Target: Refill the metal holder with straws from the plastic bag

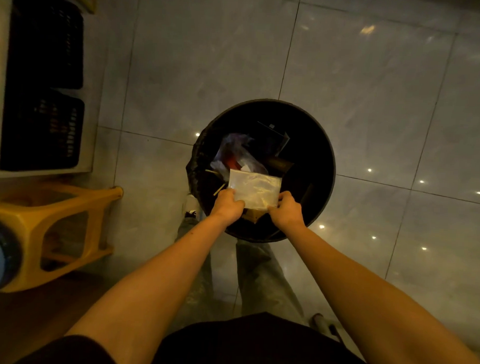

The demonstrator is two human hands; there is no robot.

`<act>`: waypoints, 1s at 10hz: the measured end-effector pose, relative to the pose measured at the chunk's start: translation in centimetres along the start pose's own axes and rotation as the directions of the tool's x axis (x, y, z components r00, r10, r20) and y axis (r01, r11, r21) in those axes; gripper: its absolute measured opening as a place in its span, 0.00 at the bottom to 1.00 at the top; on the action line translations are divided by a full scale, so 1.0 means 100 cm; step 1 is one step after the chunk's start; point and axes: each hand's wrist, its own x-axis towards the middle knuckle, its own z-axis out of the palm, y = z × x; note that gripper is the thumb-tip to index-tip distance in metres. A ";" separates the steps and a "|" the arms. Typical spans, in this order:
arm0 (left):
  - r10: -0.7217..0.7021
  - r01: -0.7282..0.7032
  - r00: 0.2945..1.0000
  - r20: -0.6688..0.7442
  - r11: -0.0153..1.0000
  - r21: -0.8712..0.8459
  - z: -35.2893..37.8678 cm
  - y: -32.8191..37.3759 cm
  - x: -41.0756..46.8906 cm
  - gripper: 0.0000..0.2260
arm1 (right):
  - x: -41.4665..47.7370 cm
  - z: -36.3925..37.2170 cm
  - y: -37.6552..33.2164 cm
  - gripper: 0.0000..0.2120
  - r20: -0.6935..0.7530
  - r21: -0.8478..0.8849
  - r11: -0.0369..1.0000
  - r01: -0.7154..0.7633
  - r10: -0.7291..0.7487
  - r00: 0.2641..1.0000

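Head view: flat plastic bag [254,189] held over a black bin [320,157], the metal holder out of sight.

The left hand [227,206] and right hand [286,210] each close a grip on a near corner of the bag, which looks empty and folded. I judge the refilling likely finished, with only discarding the bag left; no straws show clearly.

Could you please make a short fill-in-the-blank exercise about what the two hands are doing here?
1. Both hands hold a flat clear plastic bag above a black ____.
2. The left hand grips the bag's near-____ corner.
3. A ____ stool lies on its side on the tiled floor.

Missing words: bin; left; yellow
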 end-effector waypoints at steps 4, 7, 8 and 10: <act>0.074 -0.073 0.997 -0.005 0.996 0.047 0.011 -0.003 0.019 0.19 | 0.011 -0.004 -0.003 0.16 0.042 0.054 0.998 -0.025 0.023 0.999; 0.274 -0.271 0.959 -0.067 0.961 0.048 -0.003 0.002 0.001 0.27 | -0.015 -0.026 -0.008 0.22 -0.026 0.077 0.993 0.085 -0.083 0.996; 0.315 -0.310 0.945 -0.093 0.949 0.066 -0.012 0.009 -0.007 0.24 | -0.025 -0.034 -0.012 0.23 -0.073 0.092 0.983 0.158 -0.151 0.986; 0.581 -0.537 0.799 -0.154 0.805 0.253 -0.036 0.028 -0.041 0.19 | -0.052 -0.059 -0.036 0.22 -0.272 0.012 0.897 0.441 -0.422 0.865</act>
